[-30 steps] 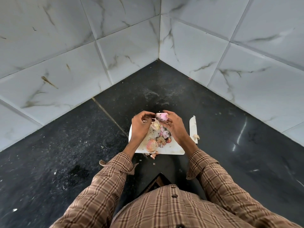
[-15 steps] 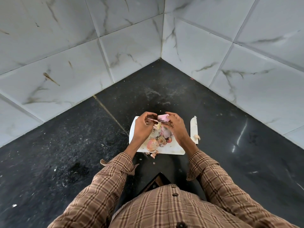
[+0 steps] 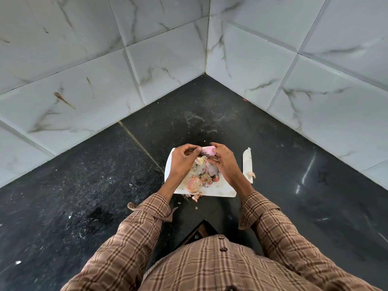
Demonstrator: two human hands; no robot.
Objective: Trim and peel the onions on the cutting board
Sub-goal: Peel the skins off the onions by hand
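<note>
A white cutting board (image 3: 218, 191) lies on the black counter in front of me. Above its far edge my right hand (image 3: 225, 162) grips a pale pink, partly peeled onion (image 3: 208, 151). My left hand (image 3: 182, 159) pinches the skin at the onion's left side, fingers curled against it. Below the hands on the board lie a peeled purple onion (image 3: 213, 170), an unpeeled reddish onion (image 3: 194, 184), and several cut ends and scraps of skin (image 3: 205, 179).
A white knife (image 3: 247, 164) lies on the counter just right of the board, with a scrap of peel on it. Bits of skin (image 3: 197, 197) lie off the board's near edge. Marbled tile walls meet in a corner behind the black counter (image 3: 84, 185).
My left hand has come in closer to the onion and now pinches at its side. The onion stays held above the board's far edge in my right hand.
</note>
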